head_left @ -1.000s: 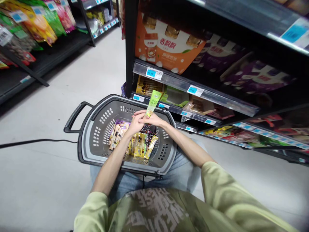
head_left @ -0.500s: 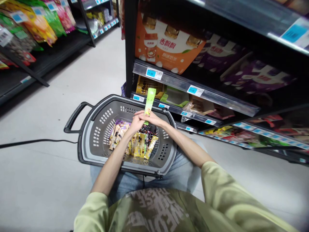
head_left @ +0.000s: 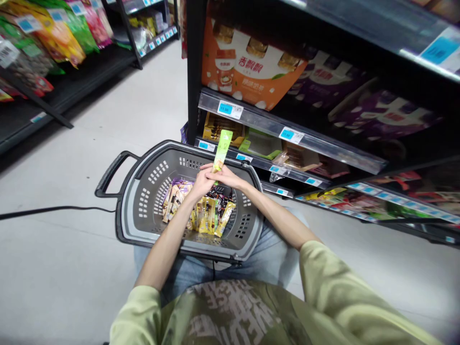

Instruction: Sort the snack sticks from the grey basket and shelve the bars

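A slim green stick sachet (head_left: 223, 146) stands up from between my two hands, over the basket. Its lower end is pinched where my left hand (head_left: 203, 184) and my right hand (head_left: 229, 178) meet, and that end is partly covered by fingers. Both hands are closed and touch each other. Beneath them is a grey shopping basket (head_left: 147, 165) with black edges, resting against my knees. Inside lie yellow stick sachets (head_left: 206, 220), beige and purple ones (head_left: 175, 199) on the left, and dark ones partly hidden under my right hand.
Ahead to the right rises a shelf rack (head_left: 247, 122) with orange and purple drink boxes. On its lower shelf sits an open green box (head_left: 264, 143) beside a yellow box (head_left: 221, 129). A basket handle (head_left: 111, 175) sticks out left. Bagged snacks (head_left: 57, 36) fill the left shelf.
The green sachet has tilted slightly and its lower part shows a little more in front of my fingers. My hands and the basket are nearly unmoved.
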The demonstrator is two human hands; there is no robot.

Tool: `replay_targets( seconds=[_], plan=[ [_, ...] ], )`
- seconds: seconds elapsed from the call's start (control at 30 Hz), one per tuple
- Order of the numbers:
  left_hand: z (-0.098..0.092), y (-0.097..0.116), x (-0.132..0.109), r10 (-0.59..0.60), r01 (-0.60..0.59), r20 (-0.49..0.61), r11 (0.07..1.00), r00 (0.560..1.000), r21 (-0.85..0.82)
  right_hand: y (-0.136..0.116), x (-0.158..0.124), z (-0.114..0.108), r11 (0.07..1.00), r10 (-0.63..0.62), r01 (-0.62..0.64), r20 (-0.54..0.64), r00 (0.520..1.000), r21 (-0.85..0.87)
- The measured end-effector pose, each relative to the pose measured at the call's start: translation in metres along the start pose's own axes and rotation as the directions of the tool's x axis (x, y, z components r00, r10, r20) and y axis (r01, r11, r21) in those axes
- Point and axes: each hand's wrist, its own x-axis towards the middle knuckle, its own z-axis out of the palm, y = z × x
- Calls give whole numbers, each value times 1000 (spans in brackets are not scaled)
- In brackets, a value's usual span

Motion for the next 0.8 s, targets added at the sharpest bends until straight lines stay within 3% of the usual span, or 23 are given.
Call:
replay_targets(
  seconds=[0.13,0.53,0.8],
  plan=[
    [0,-3,1,25,-23,-30,997,999,76,-1,0,1,1000,-7,7,0,1000,24],
    [3,-3,2,-26,26,-10,999,1000,30,9,0,2,999,19,-19,-2,1000,40],
    [8,-4,6,-103,114,62,969,993,-217,2,0,-6,999,24,-24,-2,1000,-26]
  ],
)
